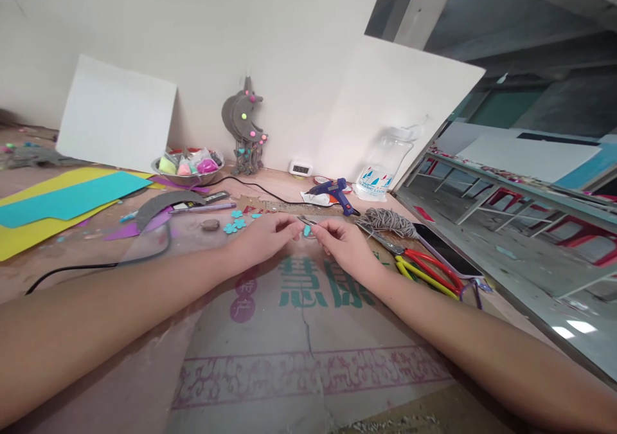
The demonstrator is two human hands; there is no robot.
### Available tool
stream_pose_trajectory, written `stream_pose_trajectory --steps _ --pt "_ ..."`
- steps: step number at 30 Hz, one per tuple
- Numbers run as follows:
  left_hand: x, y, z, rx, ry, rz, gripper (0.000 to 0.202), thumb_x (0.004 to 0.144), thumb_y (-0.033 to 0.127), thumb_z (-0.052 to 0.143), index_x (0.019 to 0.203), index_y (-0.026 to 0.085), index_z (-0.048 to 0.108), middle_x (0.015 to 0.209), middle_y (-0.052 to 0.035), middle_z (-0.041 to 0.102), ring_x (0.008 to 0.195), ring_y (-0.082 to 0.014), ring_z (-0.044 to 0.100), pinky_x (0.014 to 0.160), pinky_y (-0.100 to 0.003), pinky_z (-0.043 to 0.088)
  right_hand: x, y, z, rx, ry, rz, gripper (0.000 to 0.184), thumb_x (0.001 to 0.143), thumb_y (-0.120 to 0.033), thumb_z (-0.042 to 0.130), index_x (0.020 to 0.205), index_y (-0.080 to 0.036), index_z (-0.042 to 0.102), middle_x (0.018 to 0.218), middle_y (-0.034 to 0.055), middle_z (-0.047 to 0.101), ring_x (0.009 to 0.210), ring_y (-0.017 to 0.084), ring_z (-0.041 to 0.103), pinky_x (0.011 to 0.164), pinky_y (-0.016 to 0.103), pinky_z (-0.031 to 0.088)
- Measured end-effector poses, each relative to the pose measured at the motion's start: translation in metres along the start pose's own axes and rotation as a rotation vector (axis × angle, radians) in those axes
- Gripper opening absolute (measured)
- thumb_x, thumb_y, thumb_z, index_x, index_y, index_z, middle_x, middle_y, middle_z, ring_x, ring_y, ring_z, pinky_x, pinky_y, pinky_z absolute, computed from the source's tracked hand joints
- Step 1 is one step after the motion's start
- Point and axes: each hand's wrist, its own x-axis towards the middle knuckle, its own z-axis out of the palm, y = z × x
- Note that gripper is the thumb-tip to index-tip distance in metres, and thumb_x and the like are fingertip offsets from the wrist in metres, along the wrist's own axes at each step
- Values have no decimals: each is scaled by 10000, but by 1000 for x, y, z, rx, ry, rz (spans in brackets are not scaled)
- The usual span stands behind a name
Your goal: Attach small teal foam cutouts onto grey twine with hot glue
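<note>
My left hand [263, 238] and my right hand [344, 244] meet above the middle of the work surface, both closed in a pinch. Between the fingertips runs a thin grey strand that looks like yarn [304, 220]. A small teal piece [307, 231] shows just below it, between the two hands. How it joins the strand is too small to make out. A loose grey strand [307, 328] lies below on the printed plastic sheet [250, 370]. Several teal flower cutouts [235, 226] lie left of my left hand.
Right of my hands lie a grey yarn bundle [388, 222], red-handled scissors [429, 263] and a phone [448, 249]. Behind are a blue glue gun [337, 194], a clear jar [380, 164], a small clock [301, 168], a bowl [187, 178] and a grey moon ornament [241, 120].
</note>
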Motion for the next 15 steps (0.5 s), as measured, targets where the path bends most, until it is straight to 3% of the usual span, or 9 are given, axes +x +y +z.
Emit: stream_pose_trajectory --steps 6,15 --pt "-4 7 1 115 -32 13 300 824 434 454 775 204 639 698 12 585 646 -143 505 566 -245 350 -1 0 1 -1 14 1 334 833 -460 509 657 -177 520 511 -46 421 483 92 374 491 231 305" --pt "-4 9 1 112 -19 12 240 803 393 467 745 197 590 668 18 552 618 -134 483 552 -242 345 -2 0 3 -43 1 -23 319 833 -459 514 688 -176 544 530 -40 427 493 93 376 477 227 302"
